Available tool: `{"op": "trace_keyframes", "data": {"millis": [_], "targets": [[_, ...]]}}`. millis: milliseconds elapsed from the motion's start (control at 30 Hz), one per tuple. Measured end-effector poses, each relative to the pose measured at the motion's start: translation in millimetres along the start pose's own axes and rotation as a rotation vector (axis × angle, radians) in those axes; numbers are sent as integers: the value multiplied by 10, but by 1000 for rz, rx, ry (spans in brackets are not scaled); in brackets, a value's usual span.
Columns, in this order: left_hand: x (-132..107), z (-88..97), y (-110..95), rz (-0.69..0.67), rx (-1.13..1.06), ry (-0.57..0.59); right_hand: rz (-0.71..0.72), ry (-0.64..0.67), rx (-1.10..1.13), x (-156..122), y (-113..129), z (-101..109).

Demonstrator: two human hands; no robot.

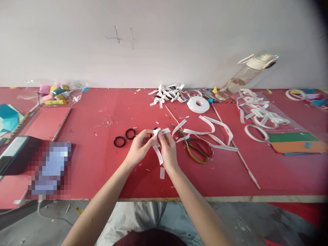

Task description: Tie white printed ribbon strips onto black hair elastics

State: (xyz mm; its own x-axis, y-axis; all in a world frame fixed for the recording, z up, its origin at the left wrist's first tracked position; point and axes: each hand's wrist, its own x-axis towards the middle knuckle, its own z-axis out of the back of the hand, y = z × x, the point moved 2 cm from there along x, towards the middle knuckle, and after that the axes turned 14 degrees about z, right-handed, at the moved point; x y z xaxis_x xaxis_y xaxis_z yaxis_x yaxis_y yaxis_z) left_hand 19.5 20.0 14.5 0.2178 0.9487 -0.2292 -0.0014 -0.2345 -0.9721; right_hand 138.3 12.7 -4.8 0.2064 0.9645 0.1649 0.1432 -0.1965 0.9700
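Observation:
My left hand point(139, 147) and my right hand point(168, 148) meet over the red table, fingers pinched on a white printed ribbon point(158, 156). The ribbon is knotted or looped between the fingertips, one tail hanging down and another pointing right. A bit of something black shows behind the fingers, mostly hidden. Left of my hands lie two black rings, a nearer ring point(119, 141) and a farther ring point(130, 133). Scissors point(196, 153) with yellowish handles rest to the right, among loose lengths of printed ribbon point(220, 140). A short ribbon piece point(162, 173) lies below my right hand.
At the back are a pile of ribbon bows point(169, 93), a white ribbon roll point(198, 104) and a leaning water bottle point(242, 77). More ribbon point(263, 109) and coloured sheets point(297, 142) lie right. A phone point(52, 167) with a cable and a dark box point(19, 153) sit left.

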Motion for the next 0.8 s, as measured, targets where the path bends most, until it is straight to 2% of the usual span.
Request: {"op": "trace_keyframes", "data": {"millis": [167, 333, 667, 800], "targets": [[4, 20, -29, -97, 142, -115, 5, -14, -27, 4, 35, 7], [-2, 7, -5, -30, 64, -87, 70, 38, 10, -11, 45, -19], [-16, 21, -104, 14, -86, -32, 9, 8, 16, -19, 67, -6], [-16, 60, -124, 34, -95, -19, 26, 76, 60, -9, 97, 3]]}}
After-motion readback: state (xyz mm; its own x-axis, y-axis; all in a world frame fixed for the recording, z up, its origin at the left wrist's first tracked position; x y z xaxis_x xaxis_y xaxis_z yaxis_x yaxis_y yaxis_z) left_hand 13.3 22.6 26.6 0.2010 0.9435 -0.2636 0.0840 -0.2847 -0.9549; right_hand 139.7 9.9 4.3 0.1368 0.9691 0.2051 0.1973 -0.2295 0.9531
